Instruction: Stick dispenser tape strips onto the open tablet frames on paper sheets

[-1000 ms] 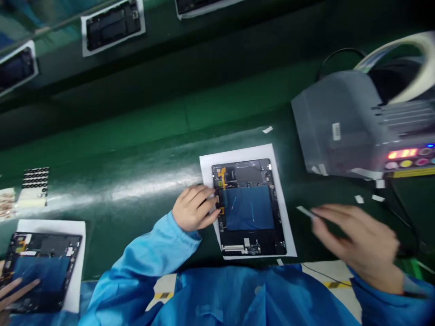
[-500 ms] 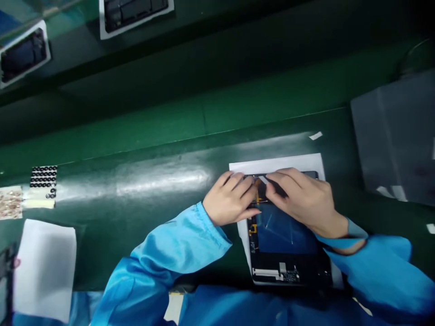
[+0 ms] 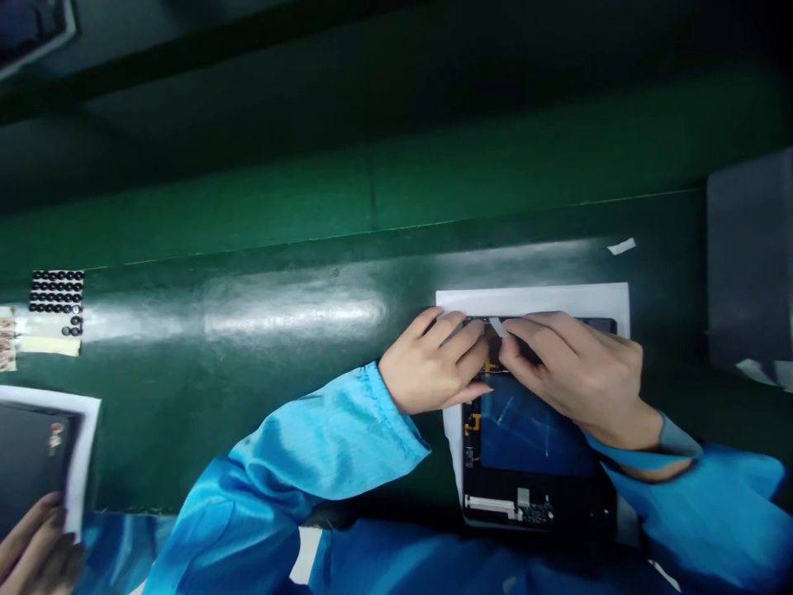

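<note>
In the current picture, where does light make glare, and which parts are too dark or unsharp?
Head view: broad glare on the green table, left of the left hand; same head view: top right corner nearly black, grey box at the right edge dim and soft.

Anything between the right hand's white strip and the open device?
Nothing visible between white strip and open device. The left hand is close on the strip's left; whether it touches is unclear.
</note>
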`<state>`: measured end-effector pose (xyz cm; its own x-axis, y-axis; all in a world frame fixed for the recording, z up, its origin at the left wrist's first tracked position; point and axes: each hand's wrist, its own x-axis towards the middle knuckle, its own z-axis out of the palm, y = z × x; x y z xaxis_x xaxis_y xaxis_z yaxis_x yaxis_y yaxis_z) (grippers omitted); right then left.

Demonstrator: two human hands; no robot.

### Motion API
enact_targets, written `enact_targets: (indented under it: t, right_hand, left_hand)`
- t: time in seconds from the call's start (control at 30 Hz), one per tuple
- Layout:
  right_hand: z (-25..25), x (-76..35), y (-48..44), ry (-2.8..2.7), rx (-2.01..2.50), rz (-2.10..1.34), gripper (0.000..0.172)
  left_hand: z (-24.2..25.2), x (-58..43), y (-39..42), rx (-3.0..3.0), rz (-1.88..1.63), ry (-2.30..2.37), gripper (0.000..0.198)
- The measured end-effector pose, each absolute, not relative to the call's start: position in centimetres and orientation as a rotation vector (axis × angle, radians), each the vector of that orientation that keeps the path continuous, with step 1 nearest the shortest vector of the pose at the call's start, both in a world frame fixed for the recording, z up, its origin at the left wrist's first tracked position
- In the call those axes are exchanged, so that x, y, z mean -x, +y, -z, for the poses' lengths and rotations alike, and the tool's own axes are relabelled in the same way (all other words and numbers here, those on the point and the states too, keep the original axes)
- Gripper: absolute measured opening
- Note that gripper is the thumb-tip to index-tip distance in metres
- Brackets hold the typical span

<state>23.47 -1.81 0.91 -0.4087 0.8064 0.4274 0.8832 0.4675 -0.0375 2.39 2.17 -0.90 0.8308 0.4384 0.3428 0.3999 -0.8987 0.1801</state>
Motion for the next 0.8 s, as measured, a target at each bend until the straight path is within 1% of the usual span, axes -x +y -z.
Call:
enact_targets:
  t: [0.13,0.6,0.8]
  right_hand:
    - [-0.79,-23.44,-1.82,-2.325,1.403,0.256,0.017]
    - [-0.74,-23.33,-1.69,-2.375,1.45,0.262,0.006]
    - [-0.87,-23.2,-1.63,-2.442,1.397,0.29,0.013]
  left_hand:
    - [0.92,-2.36,2.22,-2.907,-0.574,0.664,0.053]
    - [0.84,-2.34,2.18,-2.89,-0.543,0.67,0.053]
    - [0.72,-2.3,2.16,-2.884,-0.55,0.682,0.052]
